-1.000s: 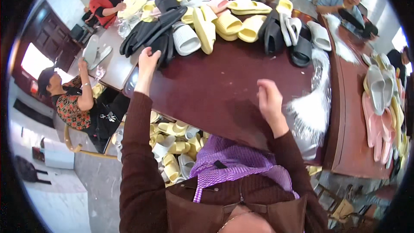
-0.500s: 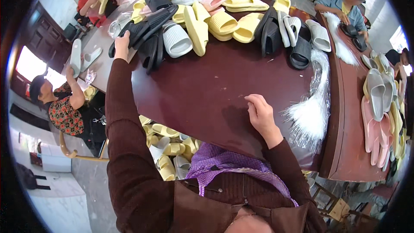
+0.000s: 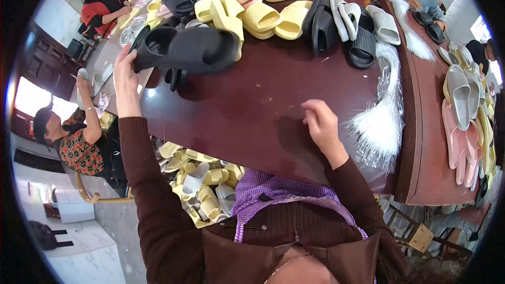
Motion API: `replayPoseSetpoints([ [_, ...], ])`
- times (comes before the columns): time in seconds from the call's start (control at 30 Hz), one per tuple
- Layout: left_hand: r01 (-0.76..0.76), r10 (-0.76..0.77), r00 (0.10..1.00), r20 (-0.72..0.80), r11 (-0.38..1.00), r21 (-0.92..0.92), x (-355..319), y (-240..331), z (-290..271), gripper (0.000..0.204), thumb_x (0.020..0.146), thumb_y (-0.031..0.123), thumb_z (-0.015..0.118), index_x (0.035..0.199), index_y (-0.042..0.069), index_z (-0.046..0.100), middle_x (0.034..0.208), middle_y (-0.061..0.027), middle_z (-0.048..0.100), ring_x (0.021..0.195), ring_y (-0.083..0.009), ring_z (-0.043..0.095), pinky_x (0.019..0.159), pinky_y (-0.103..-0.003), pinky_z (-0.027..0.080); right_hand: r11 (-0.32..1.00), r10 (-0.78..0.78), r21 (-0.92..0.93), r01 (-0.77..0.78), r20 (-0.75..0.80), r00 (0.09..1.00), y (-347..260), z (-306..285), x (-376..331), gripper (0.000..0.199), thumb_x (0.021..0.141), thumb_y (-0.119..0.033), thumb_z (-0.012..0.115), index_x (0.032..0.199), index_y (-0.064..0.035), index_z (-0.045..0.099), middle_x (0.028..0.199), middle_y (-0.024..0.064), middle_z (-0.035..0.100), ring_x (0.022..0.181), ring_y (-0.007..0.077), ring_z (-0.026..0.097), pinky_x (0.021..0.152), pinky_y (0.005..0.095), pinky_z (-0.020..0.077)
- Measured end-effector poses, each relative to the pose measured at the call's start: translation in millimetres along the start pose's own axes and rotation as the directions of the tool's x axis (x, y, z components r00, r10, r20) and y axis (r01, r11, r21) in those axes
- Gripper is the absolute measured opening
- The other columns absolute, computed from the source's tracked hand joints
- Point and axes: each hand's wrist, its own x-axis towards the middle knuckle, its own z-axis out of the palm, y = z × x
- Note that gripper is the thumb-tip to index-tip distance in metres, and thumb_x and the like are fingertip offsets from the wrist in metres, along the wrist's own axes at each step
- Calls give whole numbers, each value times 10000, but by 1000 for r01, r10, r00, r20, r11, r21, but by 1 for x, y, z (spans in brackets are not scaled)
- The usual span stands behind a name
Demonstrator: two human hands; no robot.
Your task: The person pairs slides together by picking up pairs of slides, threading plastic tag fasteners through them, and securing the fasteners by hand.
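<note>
Black slippers [image 3: 202,50], seemingly a pair, are gripped by my left hand [image 3: 126,76] at the far left of the table, raised over its surface and smeared by motion at the far end. Another black slipper lies partly hidden below them. Over the middle right of the dark red table [image 3: 236,110] my right hand [image 3: 320,126] hovers with its fingers curled in and nothing visible in it. A bundle of clear plastic ties [image 3: 374,139] lies to the right of that hand.
Yellow slippers [image 3: 263,17], with grey, pink and black ones, line the table's far edge. More slippers [image 3: 458,97] are piled on the right-hand table. Beneath the table's near left edge lies a heap of slippers [image 3: 209,202]. Several co-workers sit around, handling slippers.
My left hand has lifted the black slippers off the row and swung them toward me, turning them sideways. The right hand has risen slightly, its fingers curling more.
</note>
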Motion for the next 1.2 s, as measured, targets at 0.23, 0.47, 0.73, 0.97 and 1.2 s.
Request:
replayPoseSetpoints([
  [0.23,-296,-41,659,751,904,309,-122,9,100,417,771,47,625,1186,23,590,1009,-47,624,917,-134,571,829,-248,441,740,480,493,-458,91,873,-7,-16,16,204,919,-60,527,1114,-20,575,1020,39,616,798,107,595,674,215,476],
  [0.47,-517,-117,-9,993,850,96,-210,-48,216,335,744,30,536,1068,18,617,848,-4,603,849,-80,555,772,-230,441,520,468,769,-372,108,877,14,-19,23,333,915,-141,580,1223,-28,525,1059,49,623,871,138,606,766,269,496],
  [0.73,-643,151,81,985,763,-64,-233,-77,217,385,817,87,606,1193,24,552,1116,-79,576,1043,-157,553,907,-281,438,264,729,813,-518,184,659,34,-39,28,253,906,-188,576,1111,-39,589,1024,70,647,882,180,622,832,354,510],
  [0.97,-241,-129,720,682,875,420,-247,-79,70,442,929,169,558,1312,-20,443,1242,-130,534,1090,-206,554,958,-308,429,263,742,923,-282,-7,670,50,-38,26,200,909,-192,561,1013,-25,597,993,81,652,893,216,621,849,377,504],
  [1.2,361,-395,790,468,918,164,-309,-105,18,444,977,218,478,1323,-45,387,1174,-161,570,956,-251,624,772,-374,548,260,752,947,-191,-74,655,43,-17,19,181,923,-190,536,967,-23,589,967,74,648,876,207,614,814,367,504],
])
